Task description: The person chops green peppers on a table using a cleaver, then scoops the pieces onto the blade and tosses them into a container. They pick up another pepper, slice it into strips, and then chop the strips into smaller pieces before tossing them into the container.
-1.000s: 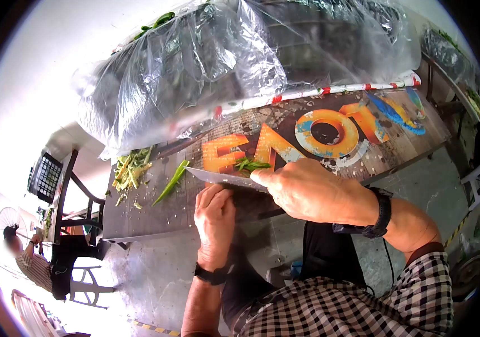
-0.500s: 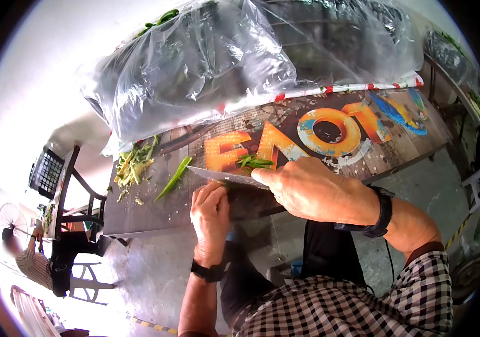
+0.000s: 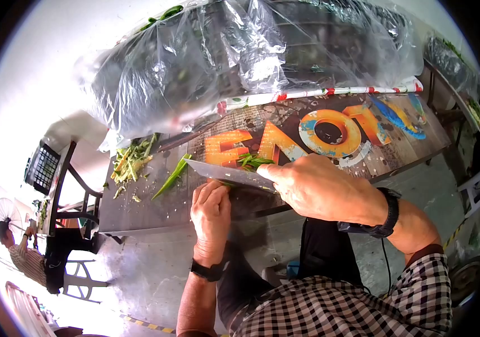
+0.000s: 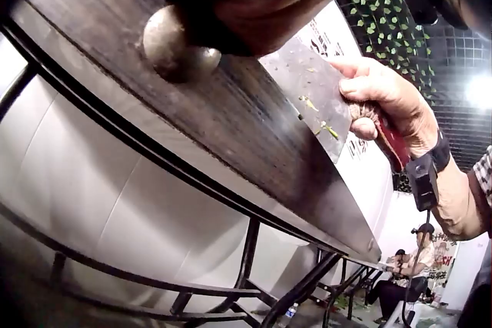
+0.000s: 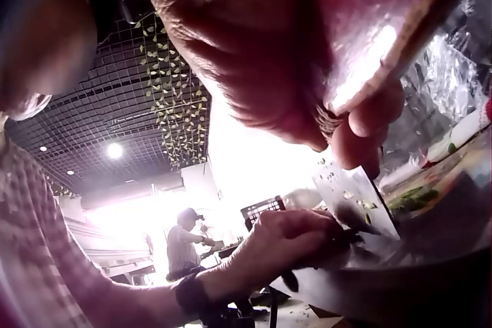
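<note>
My right hand grips a broad-bladed kitchen knife by its red handle, the blade lying low over the table's front edge with green bits stuck to it. Beside the blade, my left hand has its fingers curled, pinching what looks like a green pepper; the fingers and blade hide most of it. Past the knife's tip lies a long green pepper. Cut green pepper pieces are heaped just behind the blade.
A pile of pale green and yellow scraps sits on the table at left. Clear plastic sheeting covers a bulky stack along the back. Another person works at a side table on the left, near a black crate.
The knife and right hand have shifted slightly up and to the right. My left hand has moved a little to the left, still close to the blade.
</note>
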Tool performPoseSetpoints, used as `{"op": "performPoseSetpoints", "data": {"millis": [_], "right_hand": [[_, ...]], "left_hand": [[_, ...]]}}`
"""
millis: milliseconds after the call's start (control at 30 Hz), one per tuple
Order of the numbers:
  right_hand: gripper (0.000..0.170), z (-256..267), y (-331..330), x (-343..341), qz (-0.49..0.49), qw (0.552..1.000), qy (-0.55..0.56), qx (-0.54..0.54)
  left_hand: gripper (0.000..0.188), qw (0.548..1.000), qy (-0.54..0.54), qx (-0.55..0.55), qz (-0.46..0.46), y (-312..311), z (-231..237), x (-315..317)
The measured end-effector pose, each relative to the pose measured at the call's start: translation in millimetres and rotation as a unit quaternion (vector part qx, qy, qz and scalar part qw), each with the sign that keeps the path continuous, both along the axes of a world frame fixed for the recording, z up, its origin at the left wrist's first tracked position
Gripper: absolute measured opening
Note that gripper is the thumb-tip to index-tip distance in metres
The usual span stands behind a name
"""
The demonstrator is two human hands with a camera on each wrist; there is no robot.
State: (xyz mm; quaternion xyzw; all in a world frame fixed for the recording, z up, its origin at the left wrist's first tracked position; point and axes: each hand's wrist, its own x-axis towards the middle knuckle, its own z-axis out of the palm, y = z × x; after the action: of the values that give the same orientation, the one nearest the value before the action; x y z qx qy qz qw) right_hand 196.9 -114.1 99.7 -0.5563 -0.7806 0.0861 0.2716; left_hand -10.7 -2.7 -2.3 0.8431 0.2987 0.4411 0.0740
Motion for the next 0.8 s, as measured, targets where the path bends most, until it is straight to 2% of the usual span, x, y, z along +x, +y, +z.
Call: {"op": "performPoseSetpoints", "data": {"millis": [433, 533, 667, 733, 800], "right_hand": [[0.008, 18.2, 11.8, -10.1, 0.007, 0.994, -0.105, -0.014], [0.008, 12.8, 22.7, -8.8, 0.031, 0.996, -0.084, 0.009], [0.006, 0.0, 42.1, -17.7, 0.037, 0.997, -0.070, -0.013], [0.017, -10.4, 54.6, -22.7, 0.029, 0.996, -0.080, -0.015], [0.008, -10.7, 52.3, -21.6, 0.028, 0.998, -0.057, -0.004]], "left_hand": [[0.020, 1.000, 0.016, -0.006, 0.007, 1.7, -2.5, -3.0], [0.020, 1.000, 0.026, -0.008, 0.009, 0.6, 0.7, -3.1], [0.019, 1.000, 0.011, -0.010, 0.004, 1.8, -1.1, -2.2], [0.018, 1.000, 0.003, -0.013, 0.001, 1.6, -1.4, -1.4], [0.018, 1.000, 0.006, -0.017, 0.002, 1.5, -0.9, -1.4]]}}
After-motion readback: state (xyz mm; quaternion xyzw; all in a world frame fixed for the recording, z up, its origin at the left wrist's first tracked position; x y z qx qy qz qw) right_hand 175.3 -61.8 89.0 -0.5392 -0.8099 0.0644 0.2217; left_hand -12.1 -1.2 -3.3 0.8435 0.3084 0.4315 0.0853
